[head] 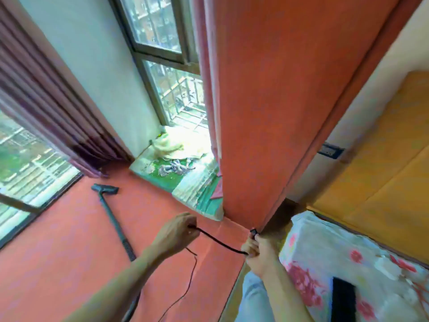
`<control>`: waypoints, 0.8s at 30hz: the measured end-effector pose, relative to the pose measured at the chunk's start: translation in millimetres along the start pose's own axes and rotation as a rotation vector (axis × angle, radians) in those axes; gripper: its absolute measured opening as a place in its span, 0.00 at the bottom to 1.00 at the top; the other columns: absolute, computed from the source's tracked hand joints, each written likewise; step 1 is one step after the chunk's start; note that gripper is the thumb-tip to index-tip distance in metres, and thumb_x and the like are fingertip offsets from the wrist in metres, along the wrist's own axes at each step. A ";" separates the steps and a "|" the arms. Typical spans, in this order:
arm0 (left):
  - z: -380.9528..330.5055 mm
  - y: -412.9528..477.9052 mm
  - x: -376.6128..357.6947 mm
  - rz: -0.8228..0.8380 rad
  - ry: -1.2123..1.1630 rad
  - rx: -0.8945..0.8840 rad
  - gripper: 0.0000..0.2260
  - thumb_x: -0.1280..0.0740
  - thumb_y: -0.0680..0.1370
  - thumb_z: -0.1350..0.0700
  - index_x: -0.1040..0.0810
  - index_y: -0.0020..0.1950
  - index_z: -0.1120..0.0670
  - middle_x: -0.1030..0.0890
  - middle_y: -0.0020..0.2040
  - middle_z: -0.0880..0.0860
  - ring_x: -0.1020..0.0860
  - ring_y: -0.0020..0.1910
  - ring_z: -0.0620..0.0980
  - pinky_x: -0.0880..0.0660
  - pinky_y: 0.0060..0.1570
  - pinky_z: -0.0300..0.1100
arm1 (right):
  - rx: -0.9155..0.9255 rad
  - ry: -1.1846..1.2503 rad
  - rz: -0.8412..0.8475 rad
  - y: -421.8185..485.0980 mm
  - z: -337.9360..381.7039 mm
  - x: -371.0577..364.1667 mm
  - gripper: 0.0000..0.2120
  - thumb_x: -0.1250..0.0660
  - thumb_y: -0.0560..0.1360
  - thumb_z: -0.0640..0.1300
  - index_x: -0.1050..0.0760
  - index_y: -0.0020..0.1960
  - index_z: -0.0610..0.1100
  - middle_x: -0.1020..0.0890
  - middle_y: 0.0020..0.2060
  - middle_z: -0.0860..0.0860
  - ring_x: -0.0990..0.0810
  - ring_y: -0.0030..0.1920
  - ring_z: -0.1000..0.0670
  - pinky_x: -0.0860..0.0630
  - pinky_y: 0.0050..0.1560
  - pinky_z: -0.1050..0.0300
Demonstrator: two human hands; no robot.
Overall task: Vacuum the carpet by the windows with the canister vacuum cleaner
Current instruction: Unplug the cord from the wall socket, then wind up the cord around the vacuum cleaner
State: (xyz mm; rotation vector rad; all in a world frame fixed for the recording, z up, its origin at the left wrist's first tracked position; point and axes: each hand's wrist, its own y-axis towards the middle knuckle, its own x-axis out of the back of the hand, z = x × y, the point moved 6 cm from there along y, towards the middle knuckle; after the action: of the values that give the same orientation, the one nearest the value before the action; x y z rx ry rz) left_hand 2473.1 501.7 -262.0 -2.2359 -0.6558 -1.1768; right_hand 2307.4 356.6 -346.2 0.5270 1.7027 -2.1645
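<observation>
Vacuum cord (218, 241) runs between left hand (178, 233) and right hand (257, 254), seemingly gripped.

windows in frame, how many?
2. Left window sits low beside the purple curtain. Centre window stands above the cluttered sill, with its right edge behind a pink curtain. The curtains may hide more.

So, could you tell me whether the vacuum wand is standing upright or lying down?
Lying down: the wand rests flat along the orange carpet, its floor head near the window.
</observation>
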 end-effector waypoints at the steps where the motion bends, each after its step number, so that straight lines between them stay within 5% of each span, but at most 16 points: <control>1: 11.2 -14.7 15.7 -0.059 -0.028 0.027 0.09 0.32 0.69 0.53 0.31 0.34 0.51 0.31 0.34 0.46 0.27 0.37 0.51 0.32 0.36 0.45 | -0.048 -0.004 0.016 -3.6 -17.0 -7.9 0.18 0.51 0.84 0.39 0.35 0.36 0.42 0.39 0.18 0.53 0.43 0.15 0.56 0.46 0.15 0.64; 5: 44.6 -64.5 64.8 -0.246 -0.050 0.087 0.15 0.25 0.71 0.51 0.30 0.33 0.53 0.32 0.32 0.45 0.33 0.35 0.46 0.35 0.34 0.44 | -0.254 -0.039 0.023 -12.2 -77.0 -31.5 0.18 0.51 0.84 0.39 0.36 0.37 0.42 0.40 0.18 0.51 0.42 0.14 0.54 0.46 0.14 0.63; 9: 60.9 -104.5 105.8 -0.415 -0.089 0.125 0.15 0.29 0.72 0.44 0.31 0.35 0.49 0.33 0.35 0.42 0.33 0.36 0.44 0.36 0.36 0.39 | -0.356 -0.176 0.014 -17.5 -128.3 -68.7 0.18 0.51 0.84 0.39 0.40 0.36 0.45 0.40 0.18 0.50 0.42 0.14 0.53 0.44 0.13 0.65; 14: 17.6 -134.5 133.2 -0.496 -0.109 -0.023 0.12 0.25 0.69 0.66 0.27 0.36 0.56 0.30 0.40 0.48 0.32 0.41 0.48 0.34 0.42 0.36 | -0.464 -0.579 0.010 -6.7 -191.8 -106.4 0.16 0.51 0.83 0.34 0.34 0.39 0.39 0.33 0.19 0.47 0.36 0.21 0.52 0.40 0.25 0.66; 16: -0.8 -146.3 131.8 -0.498 -0.087 -0.070 0.11 0.29 0.68 0.70 0.27 0.37 0.58 0.29 0.41 0.52 0.30 0.41 0.52 0.30 0.41 0.43 | -0.513 -0.711 0.063 -11.0 -207.6 -124.4 0.15 0.50 0.82 0.33 0.26 0.47 0.37 0.30 0.28 0.45 0.25 0.30 0.48 0.32 0.26 0.63; 17: -9.8 -151.8 128.3 -0.495 -0.072 -0.091 0.11 0.30 0.68 0.71 0.28 0.37 0.58 0.29 0.42 0.53 0.29 0.41 0.54 0.28 0.41 0.47 | -0.536 -0.767 0.100 -18.8 -211.8 -138.0 0.15 0.50 0.82 0.34 0.26 0.46 0.37 0.29 0.32 0.45 0.20 0.43 0.41 0.28 0.26 0.62; 19: -21.3 -164.3 118.7 -0.502 -0.006 -0.121 0.13 0.32 0.68 0.73 0.30 0.39 0.57 0.30 0.41 0.54 0.30 0.41 0.54 0.25 0.47 0.51 | -0.585 -0.776 0.096 -30.4 -216.5 -162.3 0.18 0.52 0.83 0.34 0.33 0.37 0.37 0.25 0.39 0.41 0.24 0.61 0.35 0.22 0.37 0.59; 22: -4.7 -191.1 110.7 -0.549 0.017 0.032 0.14 0.31 0.67 0.74 0.30 0.37 0.57 0.32 0.42 0.52 0.33 0.40 0.50 0.32 0.43 0.37 | -0.656 -0.642 0.000 -29.4 -243.4 -182.8 0.23 0.56 0.82 0.33 0.33 0.32 0.35 0.24 0.56 0.29 0.25 0.60 0.34 0.20 0.46 0.43; 24: 3.4 -209.3 111.7 -0.609 -0.027 0.120 0.14 0.30 0.67 0.74 0.29 0.36 0.57 0.32 0.42 0.51 0.33 0.40 0.49 0.36 0.47 0.30 | -0.713 -0.726 -0.012 -29.9 -266.4 -176.0 0.22 0.54 0.82 0.36 0.33 0.33 0.33 0.23 0.47 0.31 0.24 0.53 0.36 0.20 0.50 0.41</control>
State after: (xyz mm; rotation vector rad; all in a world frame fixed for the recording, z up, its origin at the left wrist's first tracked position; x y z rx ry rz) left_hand 2399.8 679.0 -122.5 -2.0080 -1.4465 -1.3319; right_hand 2468.6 628.7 -293.0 -0.4114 1.8230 -1.3210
